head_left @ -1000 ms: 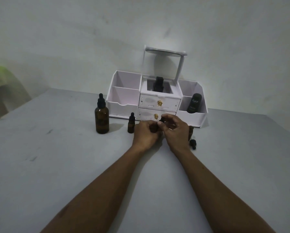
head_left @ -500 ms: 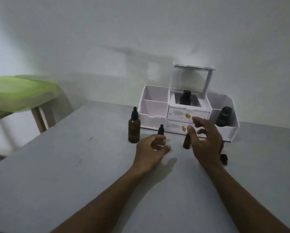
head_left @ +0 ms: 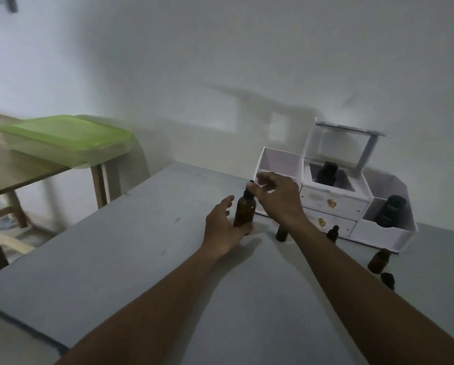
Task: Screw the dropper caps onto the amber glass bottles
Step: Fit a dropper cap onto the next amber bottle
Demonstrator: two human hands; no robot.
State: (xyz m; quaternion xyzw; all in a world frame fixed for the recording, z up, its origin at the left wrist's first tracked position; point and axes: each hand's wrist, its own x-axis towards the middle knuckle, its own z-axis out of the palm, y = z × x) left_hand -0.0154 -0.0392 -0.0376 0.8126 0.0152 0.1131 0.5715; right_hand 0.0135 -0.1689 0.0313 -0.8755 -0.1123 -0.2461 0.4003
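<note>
A large amber bottle (head_left: pixel 244 210) with a black dropper cap (head_left: pixel 249 193) stands on the grey table (head_left: pixel 141 259). My left hand (head_left: pixel 222 229) cups its lower part, thumb across the base. My right hand (head_left: pixel 277 200) hovers at the cap with fingers curled apart, its thumb touching the cap. A small amber bottle (head_left: pixel 281 233) stands partly behind my right forearm. A second small capped bottle (head_left: pixel 333 233) stands by the drawers. Further right is a small amber bottle (head_left: pixel 378 260) without a cap, with a loose black dropper cap (head_left: pixel 387 280) beside it.
A white drawer organiser (head_left: pixel 378 233) with a raised mirror stands against the wall, holding a black bottle (head_left: pixel 326 172) and a black jar (head_left: pixel 389 210). To the left, a green-lidded container (head_left: pixel 65 138) rests on a wooden table (head_left: pixel 9 177).
Both hands left the small bottle in front of the drawers and moved left to the large bottle. The view swung left, bringing in the green container.
</note>
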